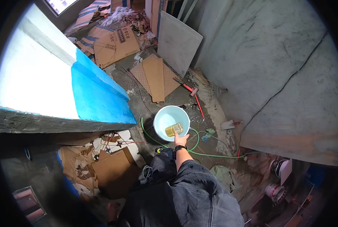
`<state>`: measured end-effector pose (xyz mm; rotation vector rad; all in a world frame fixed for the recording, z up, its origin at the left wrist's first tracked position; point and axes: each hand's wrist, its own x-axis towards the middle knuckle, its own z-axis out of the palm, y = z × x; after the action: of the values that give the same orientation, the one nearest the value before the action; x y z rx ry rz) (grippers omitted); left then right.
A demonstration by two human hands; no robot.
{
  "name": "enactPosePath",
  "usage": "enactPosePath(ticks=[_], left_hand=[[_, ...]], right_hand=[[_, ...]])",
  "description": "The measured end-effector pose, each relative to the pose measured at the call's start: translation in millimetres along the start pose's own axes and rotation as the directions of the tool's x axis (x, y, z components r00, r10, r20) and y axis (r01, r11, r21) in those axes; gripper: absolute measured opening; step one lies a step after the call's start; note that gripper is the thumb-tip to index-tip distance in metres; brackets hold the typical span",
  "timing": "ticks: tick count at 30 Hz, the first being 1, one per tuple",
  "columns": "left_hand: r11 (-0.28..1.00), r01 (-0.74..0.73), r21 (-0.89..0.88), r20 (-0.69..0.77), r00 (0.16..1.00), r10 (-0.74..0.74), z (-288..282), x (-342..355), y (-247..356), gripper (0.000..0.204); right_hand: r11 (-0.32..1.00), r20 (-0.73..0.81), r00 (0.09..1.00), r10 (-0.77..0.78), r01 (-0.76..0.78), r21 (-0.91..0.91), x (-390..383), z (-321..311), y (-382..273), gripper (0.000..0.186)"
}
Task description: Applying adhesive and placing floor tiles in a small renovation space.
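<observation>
Dark-grey cloth jacket foremost, right hand clasps yellowish rectangular block over round white plastic bucket, perhaps containing drips; left hand's grip unclear.

I'm seeing a loose charcoal top, its cloth looking faded and creasing in soft folds, with a straight seam running down toward the right side. The right sleeve is ending in a wide opening and leaving the forearm bare. A black band, resembling a watch, is circling just behind the bare right hand. Dark trousers are showing below, pale cords are looping at their left, and yellow-green is brightening a dark shoe.
</observation>
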<state>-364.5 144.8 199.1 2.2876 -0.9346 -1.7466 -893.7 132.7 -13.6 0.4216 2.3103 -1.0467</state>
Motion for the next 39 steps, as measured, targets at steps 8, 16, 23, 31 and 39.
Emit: enactPosePath(ticks=[8, 16, 23, 31, 39], left_hand=[[0.987, -0.025, 0.161, 0.058, 0.998, 0.016, -15.9, 39.1, 0.8, 0.027], [0.933, -0.138, 0.333, 0.215, 0.974, 0.067, -28.2, 120.0, 19.5, 0.028], [0.294, -0.727, 0.620, 0.413, 0.621, 0.666, 49.4, 79.3, 130.0, 0.013], [0.021, -0.755, 0.655, 0.399, 0.369, 0.840, 2.9, 87.5, 222.6, 0.017], [0.417, -0.741, 0.526, 0.442, 0.657, 0.610, -58.0, 105.7, 169.5, 0.017]], right_hand=[[0.962, 0.191, 0.973, 0.126, -0.073, -0.262, 40.1, -29.0, 62.9, 0.076], [0.934, 0.070, 0.985, 0.161, -0.129, -0.333, 26.1, -110.4, 112.4, 0.050], [0.911, -0.109, 0.981, 0.162, -0.191, -0.365, -18.3, -165.9, 215.3, 0.022], [0.879, -0.051, 0.985, 0.168, -0.173, -0.444, -77.1, -176.1, 240.9, 0.030], [0.885, 0.105, 0.991, -0.081, 0.120, -0.450, -117.0, -163.1, 149.6, 0.047]])
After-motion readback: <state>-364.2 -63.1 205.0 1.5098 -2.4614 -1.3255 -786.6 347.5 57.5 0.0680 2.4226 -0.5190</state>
